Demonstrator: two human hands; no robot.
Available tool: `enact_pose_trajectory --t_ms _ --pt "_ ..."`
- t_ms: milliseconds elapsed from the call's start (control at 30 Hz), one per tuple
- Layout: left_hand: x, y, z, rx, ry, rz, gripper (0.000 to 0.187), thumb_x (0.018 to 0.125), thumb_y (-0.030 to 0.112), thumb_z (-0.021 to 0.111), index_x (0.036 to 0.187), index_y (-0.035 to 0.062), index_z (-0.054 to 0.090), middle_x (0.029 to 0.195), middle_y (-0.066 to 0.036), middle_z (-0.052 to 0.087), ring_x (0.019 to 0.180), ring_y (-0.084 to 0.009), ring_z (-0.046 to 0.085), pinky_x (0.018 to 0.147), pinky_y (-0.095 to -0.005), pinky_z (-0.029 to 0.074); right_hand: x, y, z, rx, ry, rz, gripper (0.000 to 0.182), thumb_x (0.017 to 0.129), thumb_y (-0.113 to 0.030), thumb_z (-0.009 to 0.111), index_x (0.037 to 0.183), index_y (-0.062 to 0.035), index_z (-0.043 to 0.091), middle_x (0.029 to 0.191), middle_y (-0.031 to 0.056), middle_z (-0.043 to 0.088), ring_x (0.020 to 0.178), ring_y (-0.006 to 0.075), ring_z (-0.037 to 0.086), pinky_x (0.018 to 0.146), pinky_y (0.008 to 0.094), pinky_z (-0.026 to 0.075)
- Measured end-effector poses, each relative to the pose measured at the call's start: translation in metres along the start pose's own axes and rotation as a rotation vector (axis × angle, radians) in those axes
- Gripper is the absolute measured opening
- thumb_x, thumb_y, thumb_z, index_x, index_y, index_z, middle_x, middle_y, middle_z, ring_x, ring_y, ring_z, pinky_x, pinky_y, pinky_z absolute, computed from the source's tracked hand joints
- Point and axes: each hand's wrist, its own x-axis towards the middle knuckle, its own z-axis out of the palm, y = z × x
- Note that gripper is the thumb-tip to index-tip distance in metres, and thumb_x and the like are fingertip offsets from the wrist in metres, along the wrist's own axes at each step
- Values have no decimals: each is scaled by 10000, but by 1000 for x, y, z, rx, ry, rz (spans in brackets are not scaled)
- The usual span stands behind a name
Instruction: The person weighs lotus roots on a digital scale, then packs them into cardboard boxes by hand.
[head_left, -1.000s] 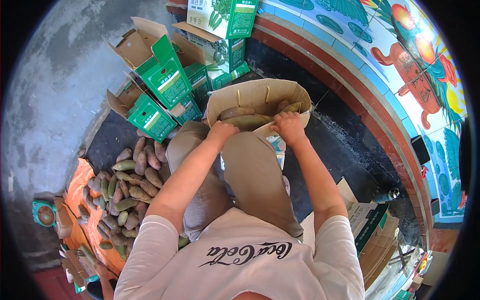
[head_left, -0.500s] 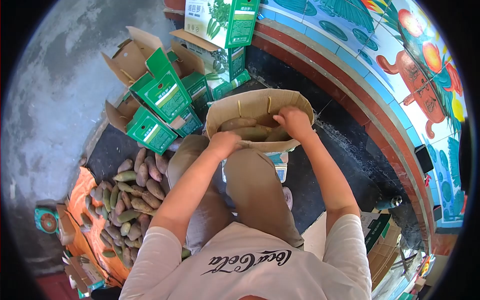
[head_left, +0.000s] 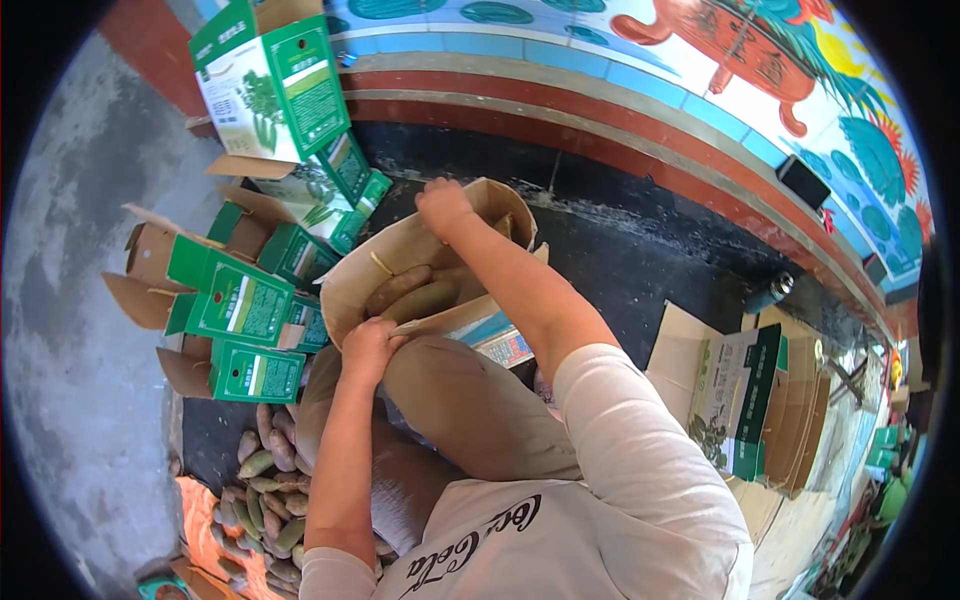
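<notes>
An open cardboard box (head_left: pixel 345 300) stands in front of my knees, its inner side plain brown with a cord handle. Inside lie several long radishes (head_left: pixel 425 300), greenish and brown, partly in shadow. My left hand (head_left: pixel 368 350) is closed on the box's near rim at the left corner. Across the opening, my right hand (head_left: pixel 445 208) has its fingers wrapped over the far rim. Below the box's near side shows a blue and red printed panel (head_left: pixel 508 347); my leg hides part of it.
Green and white printed boxes (head_left: pixel 240 300) stand open at the left, with another stack (head_left: pixel 270 100) behind them. Loose radishes (head_left: pixel 270 500) are heaped on an orange sheet (head_left: pixel 200 505). A flattened carton (head_left: pixel 740 400) and a dark bottle (head_left: pixel 770 292) lie to the right, near the tiled wall.
My view has swung right, so the box appears further left. My right hand has gone from the box's right end to its far rim. My left hand stays at the near rim.
</notes>
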Motion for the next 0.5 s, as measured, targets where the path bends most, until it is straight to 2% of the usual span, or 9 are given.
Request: enact_pose_trajectory --t_ms 33,133,167,267,367,500 --pt "1 -1 1 2 15 12 189 726 229 711 742 67 616 805 -119 608 794 -332 606 670 -446 478 -1 2 6 -19 39 -10 254 730 -258 648 937 -114 681 1023 68 630 1011 234 572 808 369 464" --pt "3 4 -3 24 13 31 189 714 213 719 732 63 605 797 -121 603 786 -336 604 668 -447 476 -6 7 15 -68 5 -101 193 724 -241 642 860 -118 703 1002 66 638 983 237 588 789 358 474" --pt "3 6 -3 36 24 31 192 698 190 725 720 57 589 789 -121 597 785 -338 599 667 -443 475 -11 10 17 -80 80 -115 155 729 -230 632 802 -121 715 975 62 641 957 236 598 768 356 483" --pt "2 13 -7 57 81 106 200 685 175 729 707 55 571 782 -116 591 793 -332 594 666 -437 473 -35 29 6 -67 119 -101 146 736 -227 632 809 -126 706 946 64 634 951 238 597 764 357 490" --pt "6 30 -18 126 135 197 179 638 114 725 688 67 559 748 -94 565 773 -306 573 650 -421 464 -79 62 -10 3 162 -71 170 803 -188 583 871 -97 710 960 81 639 935 249 613 748 347 508" --pt "20 67 -36 216 186 412 188 593 83 721 670 72 550 717 -78 534 743 -288 549 632 -409 457 -158 107 -36 127 236 109 163 786 -233 629 824 -84 684 897 93 617 901 262 611 748 364 511"
